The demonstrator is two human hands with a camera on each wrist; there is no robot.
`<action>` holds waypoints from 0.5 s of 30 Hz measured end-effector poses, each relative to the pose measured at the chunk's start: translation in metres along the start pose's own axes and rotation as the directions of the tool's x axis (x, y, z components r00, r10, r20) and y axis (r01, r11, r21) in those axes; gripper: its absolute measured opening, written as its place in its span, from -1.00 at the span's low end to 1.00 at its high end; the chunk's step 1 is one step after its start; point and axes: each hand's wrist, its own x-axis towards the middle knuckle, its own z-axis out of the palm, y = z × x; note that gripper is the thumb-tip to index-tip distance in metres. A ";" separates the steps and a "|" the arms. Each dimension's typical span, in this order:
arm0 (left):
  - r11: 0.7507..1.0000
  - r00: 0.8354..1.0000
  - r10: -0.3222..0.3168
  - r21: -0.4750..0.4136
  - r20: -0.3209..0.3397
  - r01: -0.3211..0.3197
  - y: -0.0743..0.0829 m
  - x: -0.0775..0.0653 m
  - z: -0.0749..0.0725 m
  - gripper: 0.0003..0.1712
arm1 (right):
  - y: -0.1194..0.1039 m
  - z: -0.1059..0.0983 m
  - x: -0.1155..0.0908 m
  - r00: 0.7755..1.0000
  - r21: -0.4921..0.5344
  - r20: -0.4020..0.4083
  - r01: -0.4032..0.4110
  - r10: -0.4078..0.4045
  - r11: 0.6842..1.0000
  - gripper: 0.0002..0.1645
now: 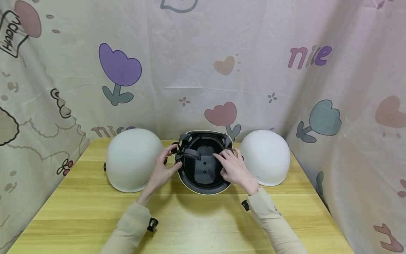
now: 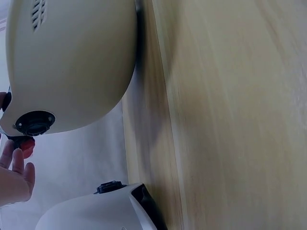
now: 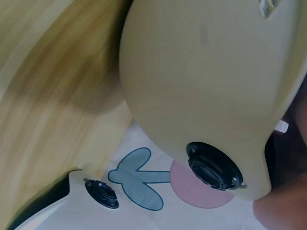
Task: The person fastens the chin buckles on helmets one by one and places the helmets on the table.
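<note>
A cream-white helmet [image 1: 205, 190] lies crown down in the middle, its black padded lining [image 1: 204, 167] facing me. At its left side, my left hand [image 1: 161, 171] holds the edge with thumb and fingers, beside a black strap [image 1: 191, 153]. In the left wrist view, the fingers [image 2: 18, 163] are against a red and black buckle [image 2: 29, 147], below a round black fitting [image 2: 36, 122]. Bent over the right rim, my right hand [image 1: 236, 167] grips there with its fingertips inside the lining. Whether it also pinches a strap is hidden. The right wrist view shows the shell's black fitting [image 3: 214, 165].
A white helmet [image 1: 133, 158] stands close on the left, dome up, and a similar white helmet [image 1: 266, 158] close on the right. All rest on a wood-grain table [image 1: 196, 225]. A patterned cloth [image 1: 190, 70] hangs behind and at the sides.
</note>
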 end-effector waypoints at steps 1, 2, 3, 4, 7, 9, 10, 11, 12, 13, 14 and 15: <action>1.000 1.000 0.006 -0.004 -0.002 -0.006 0.000 0.000 0.000 -0.22 | 0.000 0.001 0.000 1.000 -0.005 -0.001 -0.009 0.009 1.000 -0.36; 1.000 1.000 0.011 -0.005 -0.003 -0.011 0.000 0.001 0.000 -0.23 | 0.000 0.002 0.000 1.000 -0.007 -0.003 -0.020 0.020 1.000 -0.40; 1.000 1.000 0.016 -0.006 -0.004 -0.016 -0.001 0.001 0.000 -0.23 | -0.001 0.003 0.000 0.999 -0.006 -0.011 -0.032 0.032 0.999 -0.44; 1.000 1.000 0.017 -0.007 -0.005 -0.017 0.000 0.001 0.000 -0.23 | -0.001 0.004 0.000 0.999 -0.001 -0.020 -0.045 0.045 0.999 -0.49; 1.000 1.000 0.013 0.001 -0.003 -0.013 0.001 0.001 0.000 -0.22 | -0.001 0.006 0.000 0.995 0.023 -0.053 -0.079 0.081 0.997 -0.61; 1.000 1.000 0.006 0.009 0.001 -0.006 0.002 0.001 0.000 -0.22 | -0.001 0.007 0.000 0.993 0.042 -0.076 -0.091 0.094 0.995 -0.61; 1.000 1.000 0.006 0.015 0.003 -0.006 0.002 0.001 0.000 -0.22 | -0.001 0.007 0.000 0.992 0.050 -0.077 -0.094 0.098 0.994 -0.61; 1.000 1.000 0.007 0.019 0.005 -0.007 0.002 0.001 0.000 -0.22 | -0.001 0.007 0.000 0.993 0.058 -0.070 -0.095 0.099 0.994 -0.61; 1.000 1.000 0.011 0.020 0.006 -0.011 0.003 0.001 0.000 -0.22 | -0.001 0.006 0.000 0.994 0.064 -0.055 -0.095 0.098 0.993 -0.63; 1.000 1.000 0.014 0.021 0.008 -0.014 0.003 0.001 0.001 -0.23 | -0.001 0.005 -0.001 0.995 0.063 -0.034 -0.094 0.097 0.994 -0.66; 1.000 1.000 0.016 0.022 0.009 -0.016 0.002 0.001 0.001 -0.23 | -0.001 0.004 -0.001 0.996 0.062 -0.008 -0.093 0.094 0.994 -0.68; 1.000 1.000 0.021 0.023 0.010 -0.021 0.002 0.001 0.001 -0.23 | -0.001 0.003 -0.002 0.996 0.065 0.020 -0.094 0.092 0.993 -0.68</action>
